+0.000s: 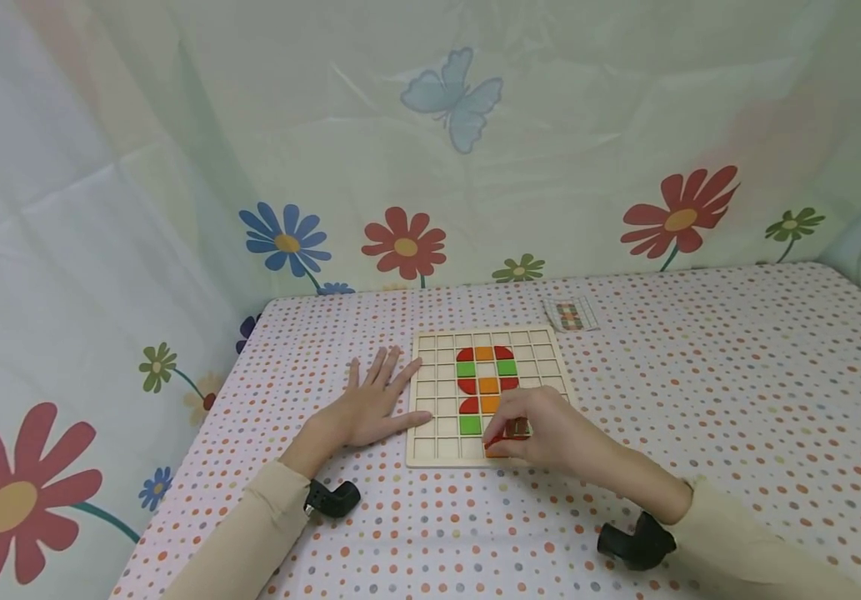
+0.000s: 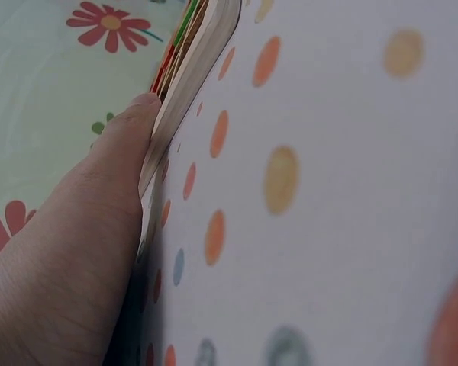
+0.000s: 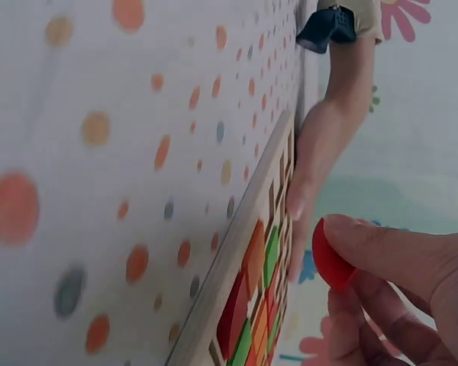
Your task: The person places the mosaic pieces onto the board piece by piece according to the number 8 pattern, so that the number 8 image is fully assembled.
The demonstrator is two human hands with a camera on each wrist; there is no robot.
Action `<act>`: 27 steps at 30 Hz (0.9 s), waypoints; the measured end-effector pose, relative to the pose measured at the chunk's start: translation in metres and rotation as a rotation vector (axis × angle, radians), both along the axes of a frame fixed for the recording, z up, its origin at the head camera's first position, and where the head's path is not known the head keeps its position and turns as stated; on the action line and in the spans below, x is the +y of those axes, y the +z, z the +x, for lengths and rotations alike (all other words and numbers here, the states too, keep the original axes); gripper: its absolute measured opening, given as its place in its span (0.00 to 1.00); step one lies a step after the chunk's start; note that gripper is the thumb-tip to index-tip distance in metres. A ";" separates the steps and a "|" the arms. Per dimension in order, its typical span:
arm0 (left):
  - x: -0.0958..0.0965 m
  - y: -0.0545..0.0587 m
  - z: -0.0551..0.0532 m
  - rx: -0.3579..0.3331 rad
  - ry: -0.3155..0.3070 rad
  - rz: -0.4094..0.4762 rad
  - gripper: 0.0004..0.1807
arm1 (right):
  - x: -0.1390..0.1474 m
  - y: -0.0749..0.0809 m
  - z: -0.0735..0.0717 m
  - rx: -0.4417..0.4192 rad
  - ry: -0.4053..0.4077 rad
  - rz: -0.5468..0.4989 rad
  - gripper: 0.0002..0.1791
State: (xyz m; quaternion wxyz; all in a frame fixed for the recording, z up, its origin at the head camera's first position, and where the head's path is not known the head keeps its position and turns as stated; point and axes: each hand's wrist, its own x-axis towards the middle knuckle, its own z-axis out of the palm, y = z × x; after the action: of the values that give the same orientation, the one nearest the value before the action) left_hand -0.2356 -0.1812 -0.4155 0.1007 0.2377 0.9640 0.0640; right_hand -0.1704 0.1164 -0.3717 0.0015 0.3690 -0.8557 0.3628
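A wooden grid board (image 1: 436, 448) lies on the table, with red, orange and green tiles forming a pattern in its middle columns. A green tile (image 1: 470, 425) and an orange tile (image 1: 489, 404) sit in its lower rows. My left hand (image 1: 370, 410) is spread out, fingers straight, with its thumb and fingertips at the board's left edge. Between thumb and fingers, my right hand (image 1: 543, 425) pinches a red tile with a rounded side (image 3: 332, 258) above the lower part of the board. That hand covers several cells at the lower right.
A small pattern card (image 1: 571, 314) lies just behind the board's far right corner. The dotted tablecloth (image 1: 708, 367) spreads around the board. A flowered curtain (image 1: 565, 183) hangs behind the table. Black wrist cameras (image 1: 636, 542) are strapped over beige sleeves (image 1: 738, 542).
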 end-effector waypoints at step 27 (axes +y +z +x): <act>-0.002 -0.005 -0.003 0.023 -0.007 0.025 0.55 | -0.026 -0.015 -0.012 -0.108 0.060 -0.030 0.06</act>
State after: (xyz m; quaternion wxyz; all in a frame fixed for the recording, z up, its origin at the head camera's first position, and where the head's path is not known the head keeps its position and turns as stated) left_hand -0.2383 -0.1827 -0.4204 0.0867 0.2429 0.9634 0.0728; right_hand -0.1821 0.0905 -0.3871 -0.0502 0.3743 -0.8375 0.3949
